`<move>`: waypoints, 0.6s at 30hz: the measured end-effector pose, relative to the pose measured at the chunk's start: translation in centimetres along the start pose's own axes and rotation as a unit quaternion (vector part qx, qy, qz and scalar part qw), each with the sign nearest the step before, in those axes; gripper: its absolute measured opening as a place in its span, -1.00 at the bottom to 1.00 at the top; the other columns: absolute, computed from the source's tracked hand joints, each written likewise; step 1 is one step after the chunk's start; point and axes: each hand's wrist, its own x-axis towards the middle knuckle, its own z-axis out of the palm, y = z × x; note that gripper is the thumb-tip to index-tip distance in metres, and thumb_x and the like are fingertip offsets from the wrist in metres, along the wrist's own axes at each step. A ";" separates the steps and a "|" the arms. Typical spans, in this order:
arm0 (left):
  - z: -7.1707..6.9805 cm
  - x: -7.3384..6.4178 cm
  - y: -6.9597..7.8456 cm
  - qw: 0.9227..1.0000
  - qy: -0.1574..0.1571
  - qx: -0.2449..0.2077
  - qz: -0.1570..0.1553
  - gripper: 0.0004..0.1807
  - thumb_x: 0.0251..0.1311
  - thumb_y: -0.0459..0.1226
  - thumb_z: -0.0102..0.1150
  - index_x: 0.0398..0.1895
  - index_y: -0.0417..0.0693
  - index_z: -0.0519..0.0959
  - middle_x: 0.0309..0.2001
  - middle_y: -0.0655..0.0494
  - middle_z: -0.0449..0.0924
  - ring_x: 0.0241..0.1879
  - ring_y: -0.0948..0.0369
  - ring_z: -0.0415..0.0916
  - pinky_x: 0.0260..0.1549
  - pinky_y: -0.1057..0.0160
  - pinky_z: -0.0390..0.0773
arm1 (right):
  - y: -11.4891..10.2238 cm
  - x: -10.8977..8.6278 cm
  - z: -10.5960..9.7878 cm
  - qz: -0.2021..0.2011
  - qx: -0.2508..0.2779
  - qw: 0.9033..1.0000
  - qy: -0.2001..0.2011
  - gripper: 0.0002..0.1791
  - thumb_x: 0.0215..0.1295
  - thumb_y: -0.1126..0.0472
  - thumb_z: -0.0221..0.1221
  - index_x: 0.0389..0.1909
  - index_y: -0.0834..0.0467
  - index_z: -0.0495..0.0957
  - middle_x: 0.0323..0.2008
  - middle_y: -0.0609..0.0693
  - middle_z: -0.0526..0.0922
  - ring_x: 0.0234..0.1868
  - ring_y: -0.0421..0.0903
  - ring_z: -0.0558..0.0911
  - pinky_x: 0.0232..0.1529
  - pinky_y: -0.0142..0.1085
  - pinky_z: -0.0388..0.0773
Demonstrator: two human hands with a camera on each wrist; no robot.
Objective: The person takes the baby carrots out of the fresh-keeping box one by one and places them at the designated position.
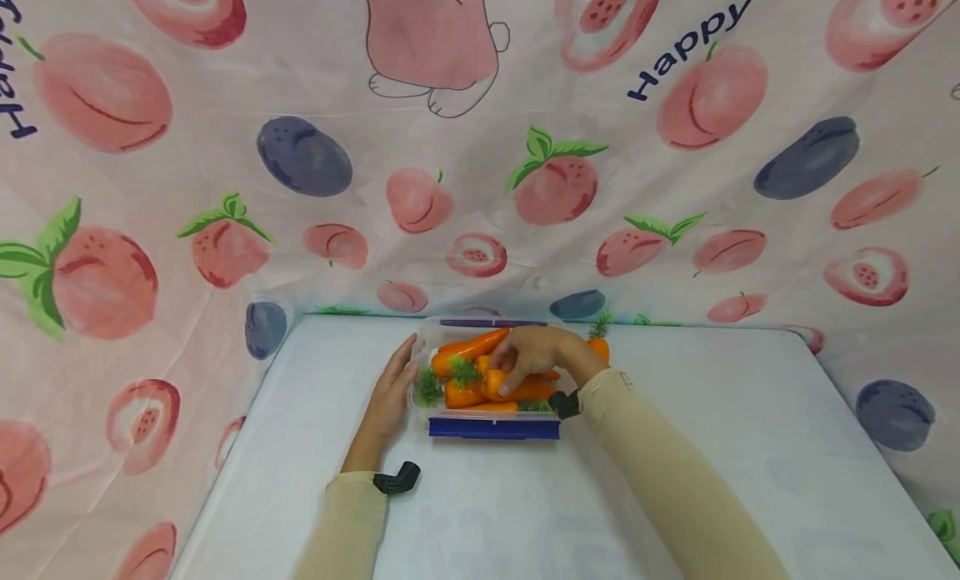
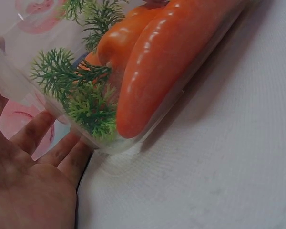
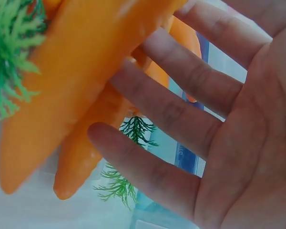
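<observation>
A clear plastic box point(image 1: 423, 334) with blue latch flaps point(image 1: 495, 430) is filled with several orange toy carrots point(image 1: 468, 347) with green fronds. My left hand point(image 1: 387, 392) rests its fairly straight fingers against the box's left wall, as the left wrist view shows. Over the box, my right hand point(image 1: 534, 352) holds a carrot point(image 3: 81, 71) between thumb and fingers. In the right wrist view this carrot slants above another carrot point(image 3: 78, 162); the thumb is mostly out of that view.
Another carrot point(image 1: 598, 347) with its frond lies outside the box at the right, partly behind my right wrist. The box stands near the back edge of the white table point(image 1: 480, 513), before a fruit-patterned cloth point(image 1: 465, 180).
</observation>
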 end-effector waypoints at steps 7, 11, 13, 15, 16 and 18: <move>0.0 0.0 -0.1 1.000 0.001 0.008 -0.005 -0.44 0.62 -0.15 -0.19 0.62 0.16 0.13 0.63 0.04 0.05 0.63 0.04 -0.07 0.61 -0.12 -0.13 | 0.4 0.0 -0.1 0.007 0.019 1.000 0.004 -0.44 0.09 -0.12 0.50 0.11 -0.04 0.64 -0.02 -0.04 0.64 -0.03 -0.05 0.56 0.07 -0.20 0.61; 0.0 -0.1 -0.1 1.000 -0.002 0.007 -0.006 -0.44 0.62 -0.13 -0.18 0.62 0.18 0.13 0.64 0.04 0.05 0.63 0.03 -0.07 0.61 -0.12 -0.13 | 0.5 -0.2 -0.1 0.016 0.051 0.998 0.019 -0.44 0.09 -0.13 0.49 0.12 -0.09 0.62 0.03 -0.02 0.61 0.00 -0.02 0.55 0.02 -0.17 0.65; 0.0 -0.1 0.0 1.000 -0.001 0.010 -0.006 -0.44 0.62 -0.14 -0.19 0.62 0.18 0.13 0.64 0.04 0.05 0.63 0.03 -0.07 0.61 -0.12 -0.12 | 0.5 -0.4 -0.2 0.012 0.065 0.997 0.029 -0.43 0.09 -0.13 0.50 0.13 -0.11 0.62 0.09 -0.02 0.61 0.04 -0.01 0.56 0.02 -0.14 0.67; 0.1 -0.1 0.0 1.000 0.001 0.009 -0.005 -0.44 0.62 -0.14 -0.19 0.62 0.20 0.14 0.63 0.05 0.06 0.63 0.04 -0.06 0.61 -0.11 -0.12 | 0.4 -0.6 -0.3 0.006 0.082 0.996 0.034 -0.43 0.10 -0.13 0.49 0.13 -0.08 0.61 0.14 -0.01 0.59 0.04 0.01 0.58 0.00 -0.10 0.69; 0.0 -0.1 0.0 1.000 0.001 0.008 -0.004 -0.44 0.62 -0.15 -0.20 0.62 0.20 0.14 0.63 0.04 0.06 0.63 0.03 -0.06 0.61 -0.12 -0.12 | 0.4 -0.6 -0.4 0.003 0.091 0.995 0.037 -0.43 0.11 -0.12 0.49 0.13 -0.07 0.60 0.15 0.00 0.58 0.04 0.01 0.58 -0.02 -0.08 0.70; 0.0 0.0 0.1 1.000 0.001 0.006 -0.003 -0.45 0.62 -0.16 -0.20 0.62 0.19 0.14 0.63 0.03 0.06 0.63 0.03 -0.06 0.61 -0.12 -0.12 | 0.4 -0.8 -0.6 -0.003 0.105 0.994 0.043 -0.43 0.13 -0.12 0.48 0.13 -0.04 0.58 0.13 0.02 0.58 0.02 0.01 0.59 -0.04 -0.08 0.70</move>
